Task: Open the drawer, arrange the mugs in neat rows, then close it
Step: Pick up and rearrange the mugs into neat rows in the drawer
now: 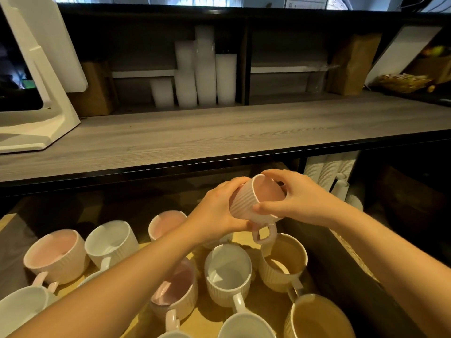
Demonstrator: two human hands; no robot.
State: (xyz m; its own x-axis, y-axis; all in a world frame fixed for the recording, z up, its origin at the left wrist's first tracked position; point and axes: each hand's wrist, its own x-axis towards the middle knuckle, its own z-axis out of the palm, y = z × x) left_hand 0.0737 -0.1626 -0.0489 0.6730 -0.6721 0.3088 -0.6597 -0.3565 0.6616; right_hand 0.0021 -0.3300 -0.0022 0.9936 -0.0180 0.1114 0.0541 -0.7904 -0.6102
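The pink mug [244, 203] sits between both grips, held above the open drawer [266, 304] toward its back right. It is ribbed and pale pink, tipped so its mouth faces the camera, handle hanging down. The left grip [217, 211] wraps its side. The right grip [300, 198] pinches the rim. Both forearms reach forward over the other mugs [228, 272].

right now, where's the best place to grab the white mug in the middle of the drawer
Probably its handle, coming from the near side: the white mug stands upright with the handle pointing towards you. A pink mug and a cream mug crowd its sides, so a wrap round the body looks tight.
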